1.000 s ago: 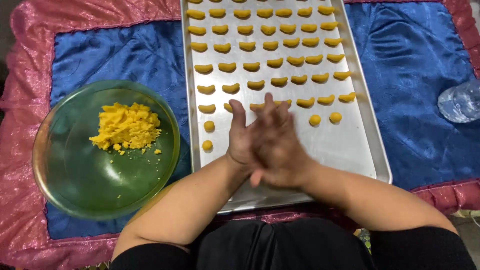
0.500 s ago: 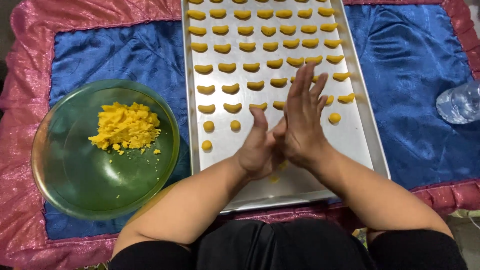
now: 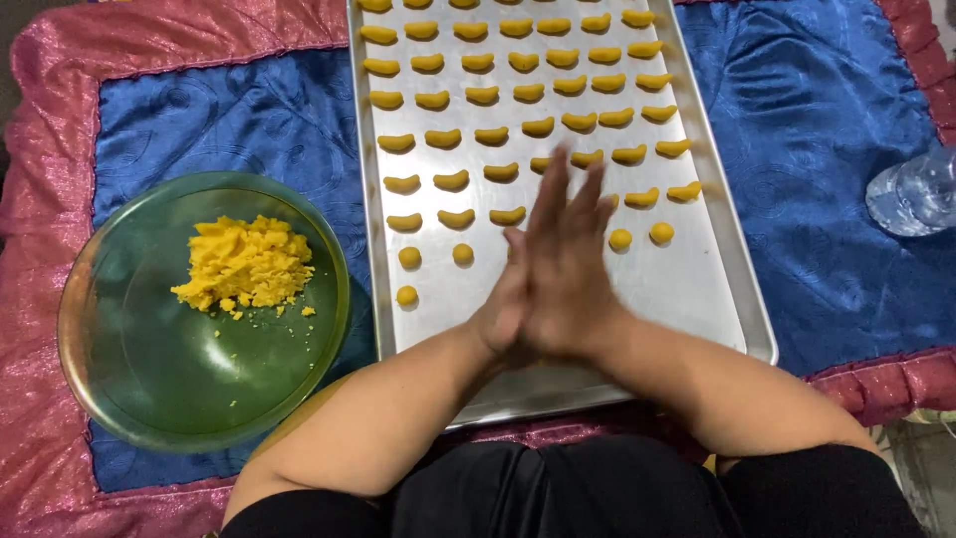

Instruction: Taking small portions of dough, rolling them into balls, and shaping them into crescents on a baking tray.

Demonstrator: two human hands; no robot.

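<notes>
My left hand (image 3: 510, 299) and my right hand (image 3: 570, 261) are pressed palm to palm above the near part of a metal baking tray (image 3: 697, 299). Whatever lies between the palms is hidden. The tray carries several rows of yellow crescent-shaped dough pieces (image 3: 483, 95) and a few small yellow dough balls (image 3: 409, 257) nearer to me. To the left stands a green glass bowl (image 3: 149, 379) holding a heap of yellow dough (image 3: 246, 261) and crumbs.
A blue satin cloth with a pink border (image 3: 827, 199) covers the surface under the tray and bowl. A clear plastic water bottle (image 3: 914, 191) lies at the right edge. My dark clothing fills the bottom of the view.
My hands have kept rubbing palm against palm: the right hand slid forward over the left, then both came together with the fingers pointing away from me.
</notes>
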